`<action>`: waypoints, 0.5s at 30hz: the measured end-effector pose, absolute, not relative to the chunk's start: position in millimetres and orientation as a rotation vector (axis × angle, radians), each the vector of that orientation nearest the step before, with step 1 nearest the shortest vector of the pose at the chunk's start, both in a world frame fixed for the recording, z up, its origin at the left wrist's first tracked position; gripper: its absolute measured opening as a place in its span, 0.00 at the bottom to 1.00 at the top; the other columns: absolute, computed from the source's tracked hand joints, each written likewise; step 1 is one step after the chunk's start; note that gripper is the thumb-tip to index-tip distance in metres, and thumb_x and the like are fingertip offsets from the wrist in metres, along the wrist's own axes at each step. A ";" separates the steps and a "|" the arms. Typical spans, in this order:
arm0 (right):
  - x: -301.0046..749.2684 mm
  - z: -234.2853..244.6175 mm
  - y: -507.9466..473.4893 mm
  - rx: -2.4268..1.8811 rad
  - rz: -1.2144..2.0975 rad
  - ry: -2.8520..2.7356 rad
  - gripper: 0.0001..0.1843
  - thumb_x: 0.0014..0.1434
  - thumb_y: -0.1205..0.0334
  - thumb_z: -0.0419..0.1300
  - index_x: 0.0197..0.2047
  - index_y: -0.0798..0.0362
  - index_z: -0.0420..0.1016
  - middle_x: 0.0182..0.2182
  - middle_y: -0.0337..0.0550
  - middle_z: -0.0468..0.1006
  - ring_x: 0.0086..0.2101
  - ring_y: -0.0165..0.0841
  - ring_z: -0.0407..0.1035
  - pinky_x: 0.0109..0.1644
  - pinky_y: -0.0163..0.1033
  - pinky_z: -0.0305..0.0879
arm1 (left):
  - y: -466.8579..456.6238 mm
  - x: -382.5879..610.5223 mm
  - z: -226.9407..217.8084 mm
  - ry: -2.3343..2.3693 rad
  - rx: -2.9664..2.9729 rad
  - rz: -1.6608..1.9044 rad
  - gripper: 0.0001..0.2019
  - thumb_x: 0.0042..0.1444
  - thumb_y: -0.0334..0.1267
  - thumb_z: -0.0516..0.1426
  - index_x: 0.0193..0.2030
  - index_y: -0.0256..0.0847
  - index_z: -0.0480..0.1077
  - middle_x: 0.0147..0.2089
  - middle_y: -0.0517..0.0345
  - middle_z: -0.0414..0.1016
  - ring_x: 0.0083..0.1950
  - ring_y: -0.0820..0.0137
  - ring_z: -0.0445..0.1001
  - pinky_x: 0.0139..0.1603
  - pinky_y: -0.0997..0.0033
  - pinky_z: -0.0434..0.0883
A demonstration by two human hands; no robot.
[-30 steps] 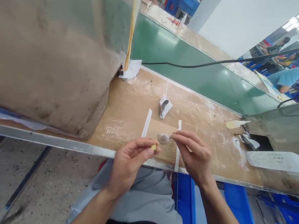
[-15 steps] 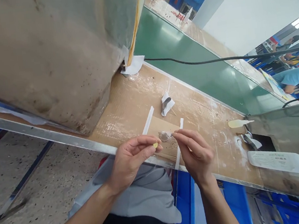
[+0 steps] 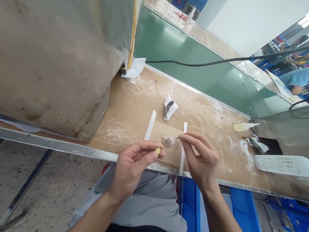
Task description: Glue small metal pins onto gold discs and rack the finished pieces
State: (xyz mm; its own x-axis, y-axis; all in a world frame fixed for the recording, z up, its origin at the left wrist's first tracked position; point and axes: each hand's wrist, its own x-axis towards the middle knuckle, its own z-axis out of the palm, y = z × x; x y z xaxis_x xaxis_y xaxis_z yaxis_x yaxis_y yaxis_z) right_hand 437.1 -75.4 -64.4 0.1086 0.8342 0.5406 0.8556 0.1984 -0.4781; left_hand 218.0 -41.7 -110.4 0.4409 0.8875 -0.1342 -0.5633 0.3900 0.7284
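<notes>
My left hand (image 3: pixel 139 162) holds a small yellow piece (image 3: pixel 157 151) pinched between thumb and forefinger, above the table's front edge. My right hand (image 3: pixel 202 155) is also closed in a pinch. A tiny dark tip shows at its fingertips, too small to name. Between the two hands, a small greyish-white rounded blob (image 3: pixel 168 141) lies on a cardboard sheet (image 3: pixel 169 127). Small dark specks are scattered beside it. White tape strips (image 3: pixel 150 125) run along both sides of the sheet.
Behind the sheet lies folded white paper with a dark patch (image 3: pixel 169 107). To the right are a yellowish dropper bottle (image 3: pixel 245 126) and a large white bottle (image 3: pixel 285 166) with a blue cap. A metal panel (image 3: pixel 40 69) blocks the left. A black cable (image 3: pixel 193 64) crosses behind. Other people sit far right.
The whole view has shifted slightly left. The fingertips of my right hand are a little farther from the greyish-white blob. My left hand keeps its pinch on the yellow piece.
</notes>
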 end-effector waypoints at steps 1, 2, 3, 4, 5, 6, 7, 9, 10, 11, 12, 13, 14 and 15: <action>437.1 -64.5 -75.5 -1.613 -0.035 -1.693 0.11 0.76 0.70 0.67 0.50 0.44 0.90 0.47 0.43 0.89 0.48 0.39 0.85 0.52 0.44 0.81 | -41.7 218.0 -110.2 0.566 0.661 0.986 0.06 0.72 0.34 0.71 0.53 0.45 0.89 0.52 0.52 0.91 0.54 0.63 0.89 0.62 0.63 0.84; 437.1 -64.5 -75.7 -1.617 -0.031 -1.692 0.11 0.76 0.69 0.67 0.50 0.44 0.90 0.47 0.43 0.89 0.48 0.39 0.85 0.52 0.44 0.81 | -41.6 218.1 -110.0 0.566 0.661 0.985 0.06 0.72 0.34 0.71 0.53 0.45 0.89 0.51 0.52 0.91 0.53 0.63 0.88 0.62 0.64 0.84; 437.2 -64.5 -75.8 -1.622 -0.025 -1.691 0.11 0.76 0.69 0.67 0.50 0.44 0.90 0.47 0.43 0.89 0.48 0.40 0.85 0.52 0.45 0.81 | -41.5 218.1 -109.8 0.567 0.661 0.986 0.06 0.72 0.34 0.71 0.53 0.45 0.89 0.51 0.52 0.90 0.53 0.63 0.88 0.62 0.64 0.83; 437.3 -64.5 -75.9 -1.624 -0.022 -1.689 0.11 0.77 0.68 0.67 0.50 0.44 0.90 0.47 0.43 0.89 0.48 0.40 0.85 0.52 0.45 0.81 | -41.4 218.2 -109.5 0.570 0.662 0.987 0.06 0.72 0.34 0.71 0.52 0.45 0.89 0.51 0.52 0.90 0.53 0.63 0.88 0.61 0.64 0.83; 437.3 -64.5 -75.9 -1.624 -0.021 -1.688 0.11 0.77 0.68 0.66 0.50 0.44 0.90 0.47 0.43 0.89 0.48 0.40 0.85 0.52 0.46 0.82 | -41.2 218.3 -109.2 0.574 0.662 0.988 0.05 0.72 0.34 0.71 0.52 0.44 0.89 0.51 0.52 0.90 0.53 0.62 0.88 0.62 0.63 0.83; 437.3 -64.6 -75.7 -1.626 -0.021 -1.687 0.10 0.77 0.68 0.66 0.50 0.44 0.90 0.47 0.44 0.89 0.48 0.40 0.85 0.52 0.46 0.82 | -41.1 218.3 -109.1 0.579 0.663 0.987 0.06 0.71 0.35 0.71 0.52 0.44 0.89 0.51 0.51 0.90 0.53 0.61 0.88 0.62 0.62 0.84; 437.3 -64.7 -75.3 -1.626 -0.024 -1.686 0.10 0.77 0.68 0.66 0.50 0.44 0.90 0.47 0.44 0.89 0.48 0.40 0.85 0.52 0.46 0.82 | -41.1 218.4 -109.0 0.584 0.663 0.987 0.06 0.71 0.35 0.72 0.52 0.44 0.89 0.51 0.51 0.90 0.53 0.61 0.88 0.62 0.61 0.84; 436.9 -65.2 -73.9 -1.619 -0.023 -1.686 0.10 0.77 0.68 0.66 0.50 0.44 0.90 0.46 0.43 0.89 0.47 0.40 0.85 0.52 0.46 0.82 | -41.3 218.4 -109.0 0.589 0.662 0.987 0.06 0.71 0.35 0.72 0.52 0.44 0.89 0.52 0.50 0.91 0.53 0.61 0.88 0.62 0.61 0.84; 436.7 -65.5 -73.1 -1.611 -0.017 -1.687 0.11 0.77 0.68 0.66 0.50 0.44 0.90 0.46 0.43 0.89 0.47 0.40 0.85 0.52 0.46 0.82 | -41.4 218.4 -109.2 0.588 0.663 0.987 0.06 0.71 0.35 0.72 0.52 0.44 0.89 0.52 0.50 0.91 0.53 0.61 0.88 0.62 0.61 0.84; 436.5 -65.8 -72.2 -1.606 -0.008 -1.689 0.11 0.77 0.68 0.66 0.50 0.44 0.90 0.46 0.43 0.89 0.47 0.40 0.85 0.52 0.45 0.82 | -41.5 218.4 -109.3 0.589 0.665 0.987 0.06 0.70 0.35 0.72 0.52 0.44 0.89 0.52 0.50 0.90 0.53 0.61 0.88 0.62 0.60 0.84; 436.4 -66.1 -71.5 -1.601 0.001 -1.690 0.11 0.77 0.69 0.66 0.50 0.44 0.90 0.46 0.43 0.89 0.48 0.39 0.85 0.52 0.45 0.82 | -41.6 218.3 -109.5 0.592 0.667 0.987 0.06 0.70 0.35 0.72 0.52 0.44 0.89 0.53 0.49 0.90 0.52 0.61 0.88 0.62 0.60 0.84; 436.4 -66.5 -70.9 -1.598 0.007 -1.693 0.11 0.77 0.69 0.66 0.50 0.44 0.90 0.46 0.43 0.89 0.48 0.39 0.85 0.52 0.45 0.81 | -41.7 218.1 -109.6 0.597 0.669 0.986 0.06 0.70 0.36 0.72 0.52 0.44 0.89 0.53 0.49 0.90 0.52 0.61 0.88 0.62 0.59 0.84; 436.4 -66.8 -70.4 -1.597 0.010 -1.693 0.11 0.77 0.69 0.66 0.50 0.44 0.90 0.46 0.43 0.89 0.48 0.39 0.85 0.52 0.45 0.81 | -41.7 217.9 -109.7 0.601 0.672 0.983 0.07 0.70 0.36 0.72 0.52 0.44 0.89 0.53 0.49 0.90 0.52 0.61 0.88 0.62 0.59 0.84; 436.6 -67.1 -70.1 -1.597 0.008 -1.692 0.11 0.77 0.69 0.66 0.50 0.44 0.90 0.46 0.43 0.89 0.48 0.39 0.85 0.52 0.45 0.81 | -41.5 217.7 -109.8 0.603 0.675 0.981 0.07 0.70 0.36 0.72 0.52 0.44 0.89 0.52 0.49 0.90 0.52 0.60 0.88 0.62 0.59 0.84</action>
